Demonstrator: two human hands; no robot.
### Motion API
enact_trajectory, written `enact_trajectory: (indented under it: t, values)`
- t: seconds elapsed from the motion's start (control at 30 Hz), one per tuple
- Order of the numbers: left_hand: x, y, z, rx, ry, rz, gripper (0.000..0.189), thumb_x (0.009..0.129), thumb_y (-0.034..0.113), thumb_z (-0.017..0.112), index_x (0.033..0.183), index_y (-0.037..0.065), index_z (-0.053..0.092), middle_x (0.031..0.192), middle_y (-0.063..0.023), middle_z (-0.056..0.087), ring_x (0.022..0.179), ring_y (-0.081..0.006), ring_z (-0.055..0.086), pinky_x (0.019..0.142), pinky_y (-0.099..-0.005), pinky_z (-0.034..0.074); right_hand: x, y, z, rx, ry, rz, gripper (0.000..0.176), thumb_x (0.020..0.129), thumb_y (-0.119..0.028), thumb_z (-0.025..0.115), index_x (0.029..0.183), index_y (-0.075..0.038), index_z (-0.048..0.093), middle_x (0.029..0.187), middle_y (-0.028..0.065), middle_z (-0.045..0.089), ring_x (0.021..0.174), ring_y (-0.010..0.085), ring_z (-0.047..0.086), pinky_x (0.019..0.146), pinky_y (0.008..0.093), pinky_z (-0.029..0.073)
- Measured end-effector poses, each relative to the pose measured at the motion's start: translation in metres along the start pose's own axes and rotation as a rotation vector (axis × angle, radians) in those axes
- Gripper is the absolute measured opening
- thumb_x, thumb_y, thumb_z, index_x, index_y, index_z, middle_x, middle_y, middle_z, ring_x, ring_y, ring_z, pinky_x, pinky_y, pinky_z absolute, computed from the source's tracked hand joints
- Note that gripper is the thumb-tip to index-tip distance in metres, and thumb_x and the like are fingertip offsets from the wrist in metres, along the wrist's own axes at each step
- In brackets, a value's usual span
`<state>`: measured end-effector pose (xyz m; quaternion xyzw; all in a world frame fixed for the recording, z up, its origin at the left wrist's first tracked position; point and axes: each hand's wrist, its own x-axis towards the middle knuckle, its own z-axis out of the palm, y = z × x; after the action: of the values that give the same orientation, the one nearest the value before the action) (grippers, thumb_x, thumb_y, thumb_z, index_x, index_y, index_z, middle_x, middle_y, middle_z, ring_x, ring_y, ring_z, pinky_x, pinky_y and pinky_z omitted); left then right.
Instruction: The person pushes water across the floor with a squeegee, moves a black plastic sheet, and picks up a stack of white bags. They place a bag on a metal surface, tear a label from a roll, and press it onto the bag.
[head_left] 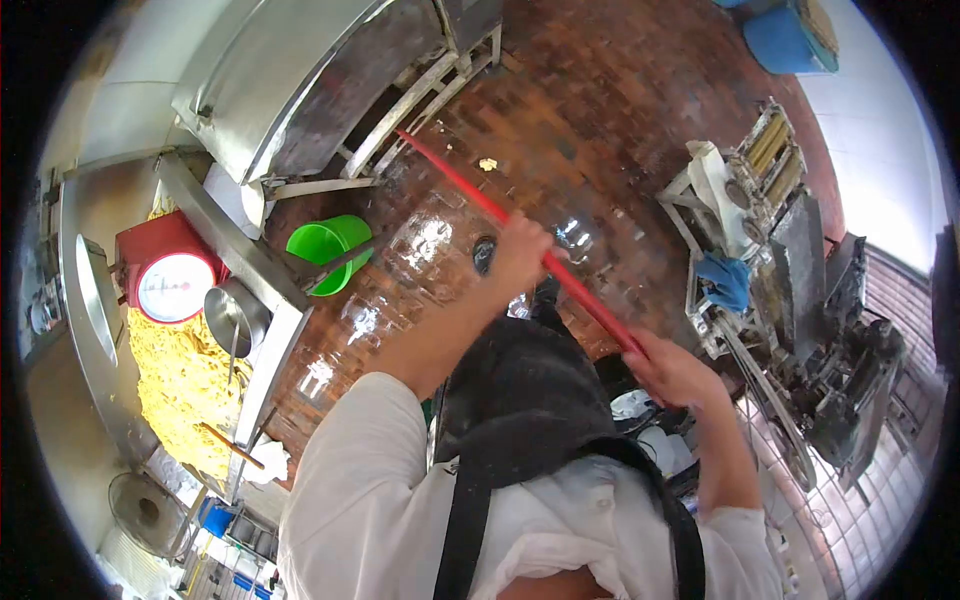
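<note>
A long red pole (455, 178) slants across the middle of the view, its far end at the base of a metal unit at the top. My left hand (522, 252) is wrapped round the pole near its middle. Nearer my body, my right hand (668, 370) grips the same pole close to its lower end. Beneath it lies a wet brick-tiled floor (570, 110) with a small yellow scrap (488, 164) on it.
A green bucket (330, 255) stands at the left, beside a bench holding a red dial scale (176, 288), a metal pot (236, 317) and a yellow heap (185, 390). Machinery with a blue cloth (726, 281) fills the right. A blue bin (788, 40) is at upper right.
</note>
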<state>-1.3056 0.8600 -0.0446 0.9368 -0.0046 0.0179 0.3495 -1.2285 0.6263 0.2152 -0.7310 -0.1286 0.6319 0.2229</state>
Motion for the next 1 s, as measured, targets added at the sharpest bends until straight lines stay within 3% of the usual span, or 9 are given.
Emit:
enact_trajectory:
  t: [0.13, 0.27, 0.37, 0.43, 0.6, 0.7, 0.77, 0.83, 1.0]
  values:
    - [-0.005, 0.086, 0.026, -0.186, -0.009, 0.150, 0.032, 0.086, 0.038, 0.068, 0.070, 0.011, 0.061, 0.077, -0.0065, 0.059, 0.092, -0.0305, 0.057, 0.086, -0.0473, 0.043, -0.096, 0.004, 0.002, 0.171, 0.016, 0.340, 0.036, 0.104, -0.025, 0.049, 0.137, -0.009, 0.048, 0.074, 0.0028, 0.056, 0.051, 0.0144, 0.053, 0.045, 0.0316, 0.042]
    - [0.009, 0.109, 0.054, -0.177, -0.078, 0.205, 0.028, 0.088, 0.038, 0.064, 0.079, 0.012, 0.067, 0.086, -0.0075, 0.063, 0.099, -0.0305, 0.056, 0.093, -0.0465, 0.042, -0.104, 0.044, 0.025, 0.389, 0.118, 0.375, 0.039, 0.105, -0.025, 0.048, 0.142, -0.012, 0.046, 0.073, 0.0001, 0.054, 0.050, 0.0112, 0.050, 0.044, 0.0283, 0.040]
    - [0.023, 0.047, 0.098, 0.025, -0.285, 0.224, 0.019, 0.085, 0.031, 0.064, 0.086, 0.014, 0.073, 0.091, -0.0075, 0.065, 0.101, -0.0304, 0.057, 0.093, -0.0467, 0.043, -0.030, 0.067, 0.054, 0.474, 0.174, 0.262, 0.041, 0.105, -0.026, 0.046, 0.144, -0.013, 0.044, 0.072, 0.0002, 0.053, 0.048, 0.0113, 0.047, 0.043, 0.0277, 0.040]
    - [0.014, -0.012, 0.112, -0.017, -0.223, 0.146, 0.021, 0.085, 0.031, 0.065, 0.081, 0.011, 0.070, 0.087, -0.0071, 0.064, 0.096, -0.0297, 0.059, 0.092, -0.0457, 0.043, 0.034, 0.059, 0.067, 0.530, 0.146, 0.202, 0.041, 0.106, -0.026, 0.045, 0.144, -0.012, 0.043, 0.073, 0.0014, 0.054, 0.049, 0.0126, 0.049, 0.044, 0.0294, 0.041]
    - [-0.032, -0.071, 0.106, 0.152, -0.302, 0.069, 0.015, 0.086, 0.022, 0.062, 0.090, 0.010, 0.071, 0.107, -0.0112, 0.063, 0.120, -0.0315, 0.052, 0.110, -0.0537, 0.035, 0.108, 0.098, 0.131, 0.306, 0.154, 0.136, 0.041, 0.106, -0.032, 0.046, 0.140, -0.009, 0.046, 0.070, 0.0092, 0.056, 0.052, 0.0209, 0.061, 0.048, 0.0369, 0.047]
    - [-0.060, -0.051, 0.117, 0.179, -0.455, -0.001, 0.016, 0.087, 0.019, 0.061, 0.094, 0.009, 0.071, 0.115, -0.0134, 0.060, 0.125, -0.0331, 0.049, 0.114, -0.0575, 0.029, 0.097, 0.133, 0.149, 0.072, 0.276, -0.081, 0.039, 0.105, -0.031, 0.048, 0.135, -0.008, 0.051, 0.073, 0.0153, 0.060, 0.057, 0.0288, 0.064, 0.054, 0.0419, 0.050]
    - [-0.078, -0.037, 0.132, 0.181, -0.540, -0.085, 0.017, 0.087, 0.019, 0.061, 0.096, 0.009, 0.071, 0.117, -0.0138, 0.059, 0.126, -0.0338, 0.048, 0.116, -0.0577, 0.026, 0.084, 0.156, 0.150, 0.058, 0.248, -0.048, 0.036, 0.104, -0.030, 0.048, 0.133, -0.009, 0.055, 0.079, 0.0194, 0.063, 0.066, 0.0346, 0.066, 0.062, 0.0457, 0.051]
    - [-0.090, -0.022, 0.148, 0.163, -0.574, -0.131, 0.017, 0.087, 0.018, 0.061, 0.098, 0.010, 0.071, 0.118, -0.0141, 0.060, 0.126, -0.0341, 0.047, 0.117, -0.0588, 0.023, 0.036, 0.114, 0.119, 0.208, 0.070, 0.242, 0.034, 0.103, -0.029, 0.048, 0.130, -0.010, 0.058, 0.088, 0.0233, 0.067, 0.078, 0.0401, 0.067, 0.071, 0.0493, 0.051]
    - [-0.098, 0.071, 0.214, 0.147, -0.666, 0.029, 0.018, 0.087, 0.017, 0.060, 0.099, 0.015, 0.073, 0.115, -0.0134, 0.062, 0.126, -0.0324, 0.047, 0.115, -0.0637, 0.021, -0.033, 0.250, 0.175, -0.007, 0.270, 0.259, 0.040, 0.103, -0.029, 0.045, 0.140, -0.015, 0.047, 0.091, 0.0258, 0.068, 0.088, 0.0449, 0.065, 0.078, 0.0532, 0.049]
